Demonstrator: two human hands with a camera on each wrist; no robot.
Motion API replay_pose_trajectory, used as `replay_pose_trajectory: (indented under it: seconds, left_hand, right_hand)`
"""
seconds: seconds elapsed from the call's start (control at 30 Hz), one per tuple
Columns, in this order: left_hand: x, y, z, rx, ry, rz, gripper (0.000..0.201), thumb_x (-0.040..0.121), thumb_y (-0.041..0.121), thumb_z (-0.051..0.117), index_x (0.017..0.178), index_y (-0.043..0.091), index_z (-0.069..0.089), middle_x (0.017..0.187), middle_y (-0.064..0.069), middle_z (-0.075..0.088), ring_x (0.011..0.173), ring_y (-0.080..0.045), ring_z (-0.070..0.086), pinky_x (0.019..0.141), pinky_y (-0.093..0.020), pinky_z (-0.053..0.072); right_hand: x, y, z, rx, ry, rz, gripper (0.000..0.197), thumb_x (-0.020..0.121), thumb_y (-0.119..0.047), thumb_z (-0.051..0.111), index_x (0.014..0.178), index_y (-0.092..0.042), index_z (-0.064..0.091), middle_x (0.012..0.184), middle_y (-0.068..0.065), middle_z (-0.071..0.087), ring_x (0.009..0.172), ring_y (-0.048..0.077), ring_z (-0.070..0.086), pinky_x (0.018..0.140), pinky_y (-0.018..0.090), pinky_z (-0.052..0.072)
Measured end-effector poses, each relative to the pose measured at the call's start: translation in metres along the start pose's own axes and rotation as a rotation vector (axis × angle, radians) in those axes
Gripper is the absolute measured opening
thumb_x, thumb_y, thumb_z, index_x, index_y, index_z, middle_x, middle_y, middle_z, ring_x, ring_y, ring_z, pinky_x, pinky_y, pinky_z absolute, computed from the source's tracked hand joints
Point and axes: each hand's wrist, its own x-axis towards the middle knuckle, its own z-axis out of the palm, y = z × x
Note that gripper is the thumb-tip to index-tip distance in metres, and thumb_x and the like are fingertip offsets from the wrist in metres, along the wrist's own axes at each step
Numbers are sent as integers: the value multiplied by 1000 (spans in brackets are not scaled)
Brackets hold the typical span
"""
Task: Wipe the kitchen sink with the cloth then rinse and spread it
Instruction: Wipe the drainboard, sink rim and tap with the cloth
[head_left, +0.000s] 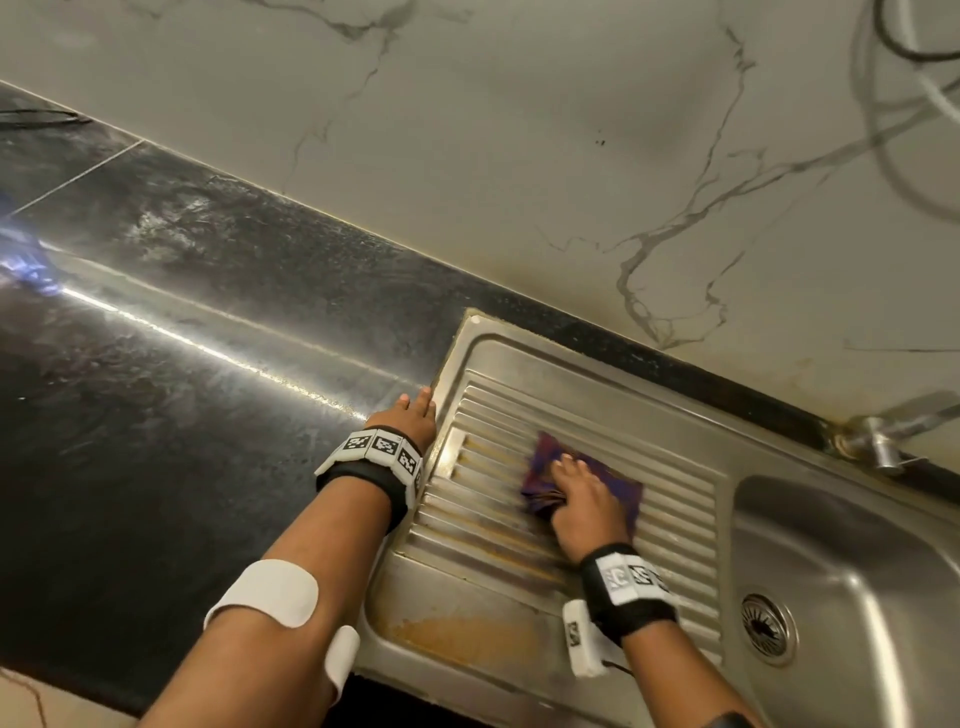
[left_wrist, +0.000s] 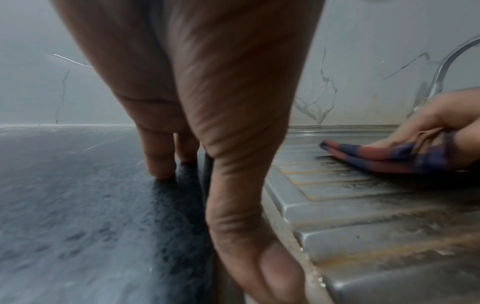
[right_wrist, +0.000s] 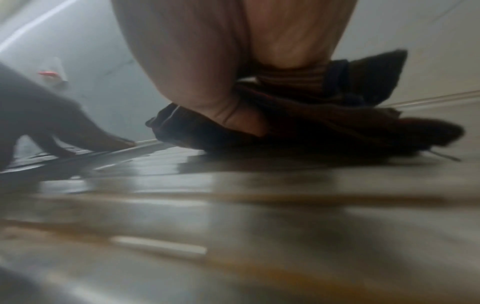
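Marble wall (head_left: 519, 156) and dark counter (head_left: 156, 415) frame the steel sink (head_left: 857, 545). Wiping step: right hand (head_left: 584, 506) presses the bunched cloth (head_left: 545, 462) onto the ribbed drainboard (head_left: 493, 525), thumb pinching a fold. Left hand (head_left: 410, 415), fingers straight, braces leftward. Rust stains nearer the wrist likely need firmer strokes next.
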Motion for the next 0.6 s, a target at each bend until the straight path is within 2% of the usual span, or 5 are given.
replay_pose_trajectory:
  seconds: [0.1, 0.23, 0.33, 0.43, 0.6]
  left_hand:
    - [-1, 0, 0, -9, -2, -7, 80, 91, -4, 49, 152, 7, -2, 160, -4, -14, 148, -28, 0, 116, -49, 23]
    - [2, -1, -1, -59, -10, -17, 74, 95, 10, 48, 152, 9, 0, 160, -3, -14, 148, -27, 0, 116, -49, 23]
    - [4, -3, 0, -93, -15, -21, 75, 96, 15, 49, 153, 11, 0, 160, -2, -13, 148, -27, 0, 116, -50, 22]
    - [8, -3, 1, -149, -13, -38, 64, 101, 19, 37, 154, 15, 1, 160, 0, -10, 148, -26, 1, 116, -51, 21]
    - [-3, -1, 4, -80, 122, -7, 55, 98, 14, 36, 151, 13, 20, 159, -8, 4, 146, -30, 14, 112, -48, 31]
  right_hand:
    - [13, -57, 5, -8, -56, -170, 70, 83, 6, 42, 148, -18, 33, 159, -1, 21, 147, 17, 15, 118, 31, 13]
    - [32, -111, 11, -95, -109, -335, 67, 86, 5, 42, 149, -13, 28, 158, 5, 21, 146, 23, 17, 119, 35, 13]
    - [36, -118, 15, -157, -143, -358, 67, 87, 3, 44, 150, -11, 26, 158, 7, 23, 146, 25, 18, 120, 37, 15]
    - [34, -114, 15, -201, -152, -388, 67, 87, 0, 47, 149, -11, 26, 157, 8, 25, 145, 26, 20, 120, 37, 15]
    - [26, -111, 16, -205, -176, -430, 66, 87, 0, 48, 149, -9, 28, 157, 8, 25, 145, 25, 19, 119, 35, 16]
